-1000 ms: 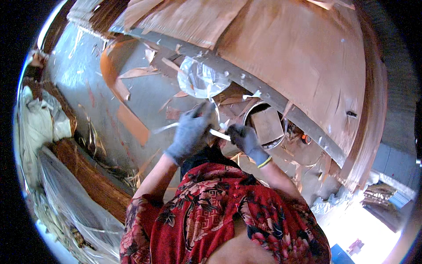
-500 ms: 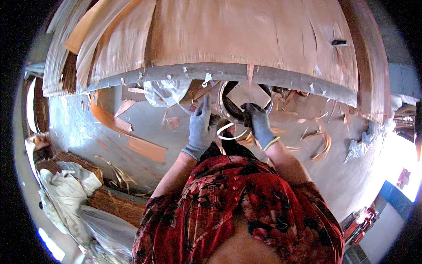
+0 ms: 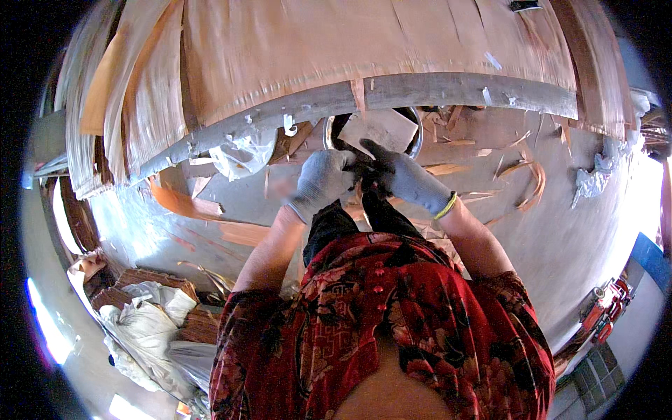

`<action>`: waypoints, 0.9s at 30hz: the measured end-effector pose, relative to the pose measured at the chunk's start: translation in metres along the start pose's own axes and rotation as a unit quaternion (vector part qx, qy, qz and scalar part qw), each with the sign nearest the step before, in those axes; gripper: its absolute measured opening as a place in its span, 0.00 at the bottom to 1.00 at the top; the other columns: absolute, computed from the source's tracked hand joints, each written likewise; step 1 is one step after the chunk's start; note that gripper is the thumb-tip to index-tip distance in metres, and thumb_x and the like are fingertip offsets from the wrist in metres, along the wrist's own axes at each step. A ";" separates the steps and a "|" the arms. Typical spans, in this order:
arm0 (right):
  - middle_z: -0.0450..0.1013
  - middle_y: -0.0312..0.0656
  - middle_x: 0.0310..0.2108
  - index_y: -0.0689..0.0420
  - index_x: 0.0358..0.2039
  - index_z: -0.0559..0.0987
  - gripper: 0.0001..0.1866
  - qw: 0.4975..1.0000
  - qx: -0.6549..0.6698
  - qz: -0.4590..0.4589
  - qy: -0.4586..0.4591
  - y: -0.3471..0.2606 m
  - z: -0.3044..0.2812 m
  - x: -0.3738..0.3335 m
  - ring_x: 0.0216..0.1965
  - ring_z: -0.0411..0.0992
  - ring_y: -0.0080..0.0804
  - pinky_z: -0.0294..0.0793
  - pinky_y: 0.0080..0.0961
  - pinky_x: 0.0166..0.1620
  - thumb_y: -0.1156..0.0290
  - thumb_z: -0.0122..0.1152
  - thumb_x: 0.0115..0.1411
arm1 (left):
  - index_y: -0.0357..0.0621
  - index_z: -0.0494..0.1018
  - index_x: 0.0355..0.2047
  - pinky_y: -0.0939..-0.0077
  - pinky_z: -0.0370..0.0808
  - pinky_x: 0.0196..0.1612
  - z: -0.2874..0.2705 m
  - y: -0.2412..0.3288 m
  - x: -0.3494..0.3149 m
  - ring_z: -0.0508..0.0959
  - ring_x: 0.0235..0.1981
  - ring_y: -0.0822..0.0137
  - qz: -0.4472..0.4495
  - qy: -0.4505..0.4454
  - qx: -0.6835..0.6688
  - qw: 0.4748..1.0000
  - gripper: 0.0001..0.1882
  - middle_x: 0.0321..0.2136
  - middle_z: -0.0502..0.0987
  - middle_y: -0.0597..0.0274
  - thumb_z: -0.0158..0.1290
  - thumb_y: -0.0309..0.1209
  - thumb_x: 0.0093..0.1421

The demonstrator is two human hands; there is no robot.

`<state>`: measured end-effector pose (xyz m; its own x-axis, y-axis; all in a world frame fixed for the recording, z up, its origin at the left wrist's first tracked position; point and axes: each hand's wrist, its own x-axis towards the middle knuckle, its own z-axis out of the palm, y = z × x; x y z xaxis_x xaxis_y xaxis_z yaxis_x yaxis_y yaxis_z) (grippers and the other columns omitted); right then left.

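My left hand (image 3: 320, 179) and my right hand (image 3: 411, 179) wear grey gloves with darkened fingertips; the right cuff has a yellow edge. They meet in front of my body, fingers curled and pressed together. Whatever lies between the fingertips is hidden. Just beyond them, on the floor, is a round dark container with a shiny rim (image 3: 419, 143), partly under the bench edge. A pale flat piece (image 3: 381, 131) shows inside it.
Wood veneer sheets (image 3: 294, 49) cover the bench ahead, above its grey edge bar (image 3: 448, 91). A clear plastic bag (image 3: 243, 152) and veneer scraps (image 3: 185, 199) lie on the floor. White cloth (image 3: 143, 325) is piled at left; a red machine (image 3: 607, 308) stands at right.
My hands have come together from either side. The white curled strip that hung between them no longer shows. The view has shifted, with the bench and container now further left.
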<state>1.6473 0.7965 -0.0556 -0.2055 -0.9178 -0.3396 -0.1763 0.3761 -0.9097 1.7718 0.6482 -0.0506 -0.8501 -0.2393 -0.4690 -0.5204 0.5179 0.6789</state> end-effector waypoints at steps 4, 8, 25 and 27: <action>0.73 0.46 0.27 0.58 0.49 0.70 0.21 0.991 -0.098 0.075 -0.043 0.013 -0.026 -0.009 0.25 0.72 0.34 0.70 0.30 0.29 0.71 0.55 0.53 | 0.46 0.77 0.29 0.59 0.72 0.33 0.010 -0.005 0.012 0.76 0.30 0.49 -0.017 0.041 0.022 0.999 0.14 0.25 0.76 0.48 0.52 0.42 0.50; 0.72 0.39 0.34 0.54 0.48 0.70 0.21 0.868 -0.472 0.104 0.116 0.025 -0.071 -0.037 0.32 0.70 0.37 0.66 0.40 0.35 0.68 0.54 0.52 | 0.44 0.76 0.28 0.57 0.72 0.32 0.038 -0.021 0.034 0.76 0.29 0.48 -0.103 0.136 -0.020 0.985 0.15 0.24 0.76 0.48 0.51 0.42 0.51; 0.75 0.42 0.35 0.48 0.51 0.67 0.19 0.914 -0.350 0.183 0.088 0.077 0.027 0.040 0.35 0.74 0.41 0.70 0.40 0.35 0.59 0.42 0.61 | 0.44 0.75 0.31 0.54 0.71 0.34 0.060 -0.016 0.063 0.77 0.31 0.46 -0.114 0.204 0.059 0.971 0.14 0.26 0.76 0.44 0.47 0.39 0.50; 0.74 0.43 0.34 0.49 0.50 0.68 0.18 0.920 -0.328 0.194 0.097 0.079 0.030 0.040 0.34 0.73 0.43 0.69 0.41 0.34 0.59 0.41 0.62 | 0.43 0.74 0.28 0.56 0.70 0.32 0.050 -0.062 0.025 0.76 0.29 0.47 -0.198 0.203 0.080 0.956 0.13 0.24 0.75 0.45 0.50 0.39 0.49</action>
<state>1.6540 0.7857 -0.1479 -0.5316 -0.6826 -0.5015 -0.5830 0.7244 -0.3679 1.7868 0.6512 -0.1325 -0.5672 -0.7250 -0.3907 -0.8164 0.4321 0.3832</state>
